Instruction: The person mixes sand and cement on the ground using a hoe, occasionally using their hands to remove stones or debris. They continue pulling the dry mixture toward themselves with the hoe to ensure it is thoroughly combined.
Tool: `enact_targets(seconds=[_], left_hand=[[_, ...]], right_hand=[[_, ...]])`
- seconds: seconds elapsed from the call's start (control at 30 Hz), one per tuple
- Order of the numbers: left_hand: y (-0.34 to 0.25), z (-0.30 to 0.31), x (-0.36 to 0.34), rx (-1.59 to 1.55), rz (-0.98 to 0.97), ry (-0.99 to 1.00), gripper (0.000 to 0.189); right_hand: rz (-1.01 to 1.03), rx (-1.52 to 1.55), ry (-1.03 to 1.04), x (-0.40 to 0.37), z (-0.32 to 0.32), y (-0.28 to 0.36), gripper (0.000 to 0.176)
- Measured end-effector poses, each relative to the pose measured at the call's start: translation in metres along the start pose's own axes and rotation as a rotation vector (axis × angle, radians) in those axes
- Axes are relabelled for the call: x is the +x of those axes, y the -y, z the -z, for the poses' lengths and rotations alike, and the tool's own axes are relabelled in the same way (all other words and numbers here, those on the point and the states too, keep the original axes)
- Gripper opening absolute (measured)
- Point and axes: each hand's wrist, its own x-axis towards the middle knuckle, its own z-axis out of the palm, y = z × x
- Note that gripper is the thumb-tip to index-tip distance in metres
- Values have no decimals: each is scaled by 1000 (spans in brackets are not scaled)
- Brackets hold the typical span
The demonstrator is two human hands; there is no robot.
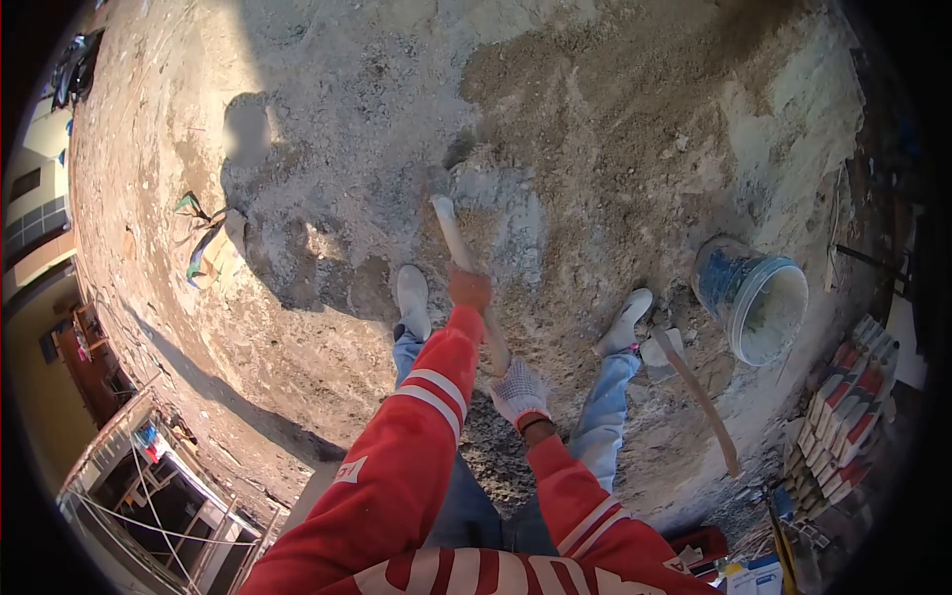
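Observation:
Both my hands grip the pale wooden handle (454,234) of a long-handled tool. My left hand (470,289), bare, is wrapped round the middle of the handle. Lower down, near the handle's end, my right hand (519,393) is closed on it in a whitish knit glove. The far end of the tool reaches the ground by a patch of loose grey material (501,203); its head blends with the soil and I cannot make out its shape. Red sleeves with white stripes cover both arms.
My boots (413,297) stand apart on rough soil. Right of them lies another wooden-handled tool (702,402) with a pale blade, near a tilted blue-and-white bucket (769,302). Stacked bags (843,416) are at far right. Green-and-black straps (205,238) lie left; a metal frame (164,496) stands lower left.

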Motion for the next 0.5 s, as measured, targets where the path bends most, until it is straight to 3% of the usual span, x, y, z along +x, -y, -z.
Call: enact_targets(seconds=[0.03, 0.1, 0.17, 0.3, 0.37, 0.5], left_hand=[[36, -20, 15, 60, 25, -5, 49], [84, -29, 12, -365, 264, 215, 38], [93, -12, -40, -691, 370, 302, 9], [118, -3, -145, -1097, 792, 417, 10], [122, -16, -176, -1082, 943, 263, 10], [112, -35, -201, -975, 965, 133, 12]], right_hand=[[-25, -59, 14, -18, -9, -13, 38], [-33, -115, 4, -55, -20, -50, 37], [-171, -150, 159, -94, 19, -58, 43], [-89, -315, 168, -138, 51, -115, 38], [-74, -360, 165, -144, 64, -147, 36], [-63, -396, 193, -141, 79, -182, 33]])
